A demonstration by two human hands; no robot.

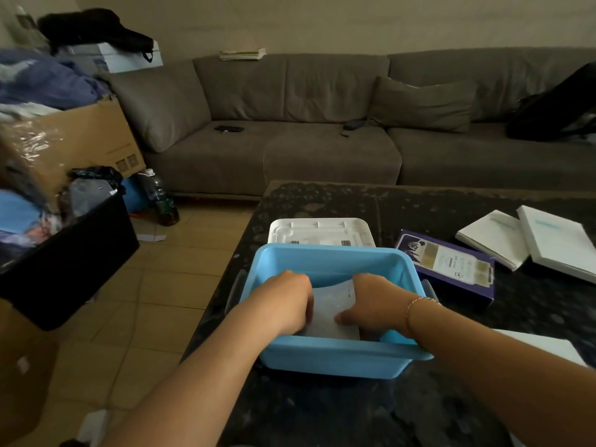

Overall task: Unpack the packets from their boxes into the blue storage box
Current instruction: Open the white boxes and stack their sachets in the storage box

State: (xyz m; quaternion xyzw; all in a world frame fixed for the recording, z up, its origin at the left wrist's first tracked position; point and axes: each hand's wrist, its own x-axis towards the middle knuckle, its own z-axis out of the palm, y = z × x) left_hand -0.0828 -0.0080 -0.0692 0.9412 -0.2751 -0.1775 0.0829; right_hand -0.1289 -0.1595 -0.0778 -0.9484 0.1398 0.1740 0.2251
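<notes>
Both hands reach into the blue storage box (335,356) on the tabletop (354,411): left hand (290,301) and right hand (374,304) grip opposite edges of a pale packet (332,311); fingertips are hidden beneath it, and its print is unreadable

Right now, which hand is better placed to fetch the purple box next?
Right. The right hand is nearer the purple box, which lies right of the blue storage box; the left hand would cross over.

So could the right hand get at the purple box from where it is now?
Probably yes. The right hand is down in the blue storage box holding the packets, but the purple box lies uncovered on the table just to its right, with only the bin's wall between.
</notes>
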